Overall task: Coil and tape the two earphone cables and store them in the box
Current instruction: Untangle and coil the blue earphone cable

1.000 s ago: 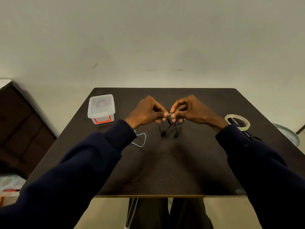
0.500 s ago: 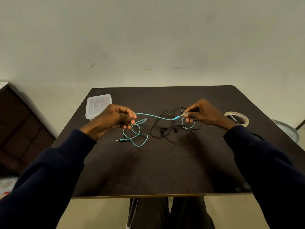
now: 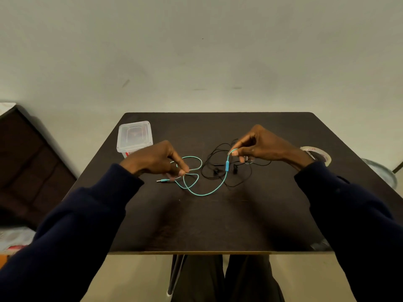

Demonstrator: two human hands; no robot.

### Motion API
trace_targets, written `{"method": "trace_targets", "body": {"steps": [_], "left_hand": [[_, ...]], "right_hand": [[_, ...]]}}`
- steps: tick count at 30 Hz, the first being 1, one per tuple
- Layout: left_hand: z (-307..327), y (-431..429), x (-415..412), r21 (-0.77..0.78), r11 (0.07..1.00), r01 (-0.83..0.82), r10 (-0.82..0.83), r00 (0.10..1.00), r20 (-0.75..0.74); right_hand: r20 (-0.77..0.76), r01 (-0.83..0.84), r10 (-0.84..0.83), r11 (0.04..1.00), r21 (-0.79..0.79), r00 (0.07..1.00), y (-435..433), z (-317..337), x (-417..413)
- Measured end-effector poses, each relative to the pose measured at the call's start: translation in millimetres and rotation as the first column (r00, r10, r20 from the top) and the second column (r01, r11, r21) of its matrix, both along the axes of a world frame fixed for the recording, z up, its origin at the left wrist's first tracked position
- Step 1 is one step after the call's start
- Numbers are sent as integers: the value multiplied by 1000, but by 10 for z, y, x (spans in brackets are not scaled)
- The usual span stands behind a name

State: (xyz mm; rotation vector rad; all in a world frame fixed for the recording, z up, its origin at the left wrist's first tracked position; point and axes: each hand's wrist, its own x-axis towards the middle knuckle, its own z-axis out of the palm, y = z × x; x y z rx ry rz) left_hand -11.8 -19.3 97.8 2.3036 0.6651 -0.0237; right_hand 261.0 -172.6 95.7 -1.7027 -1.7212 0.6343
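Observation:
A teal earphone cable (image 3: 209,192) sags in a loop over the dark table (image 3: 218,225). My left hand (image 3: 157,160) pinches it near its looped end, with the plug lying just left of my fingers. My right hand (image 3: 261,147) pinches the other end, above the inline remote. A black earphone cable (image 3: 218,168) lies tangled on the table under and beside my right hand. The clear lidded box (image 3: 135,136) with a red latch stands at the back left, lid on. A roll of clear tape (image 3: 318,153) lies at the right, partly behind my right wrist.
The table's front edge runs just above my legs. A dark wooden piece of furniture (image 3: 32,160) stands to the left and a round grey object (image 3: 379,173) lies on the floor to the right. A pale wall rises behind.
My hands dropped the black cable and took up the teal one. The teal cable was stretched taut between them; now my hands are closer and it sags in a loop.

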Motion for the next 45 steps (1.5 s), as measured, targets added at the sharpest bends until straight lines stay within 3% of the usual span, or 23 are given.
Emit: {"method": "trace_targets", "body": {"steps": [3,5,10,15,21,26,30,34,37,40,45], "left_hand": [[17,-83,106,16,998,-57,52,979,198],[-4,-210,207,-60,995,-83,97,942,322],[-145,-517,457,-298,954,-21,139,914,381],[-184,-559,534,-207,976,-65,149,895,421],[-54,-371,337,-152,982,-112,168,882,441],[135,-231,95,-114,981,-157,193,842,504],[178,-199,49,11,997,-78,66,908,414],[141,-212,1,104,994,24,-48,973,227],[64,-222,-44,69,996,59,-66,992,109],[-56,-259,-32,82,990,114,-117,993,26],[-389,-415,22,144,980,135,-134,991,-12]], "right_hand": [[55,-30,29,999,16,998,28,34,-135],[42,-45,43,998,39,998,29,61,-203],[40,-86,84,994,61,996,46,51,-325],[-44,-80,81,997,4,996,3,10,-267],[12,0,2,991,-136,1000,-90,-173,209],[128,202,-197,979,-24,972,-129,-299,531],[194,286,-307,950,125,932,-34,-285,613],[230,260,-294,951,169,928,-24,-206,570],[75,242,-250,965,105,965,-151,-110,425],[-7,115,-115,993,-24,993,-306,-75,155],[172,2,25,988,-157,985,-494,-345,-231]]}}
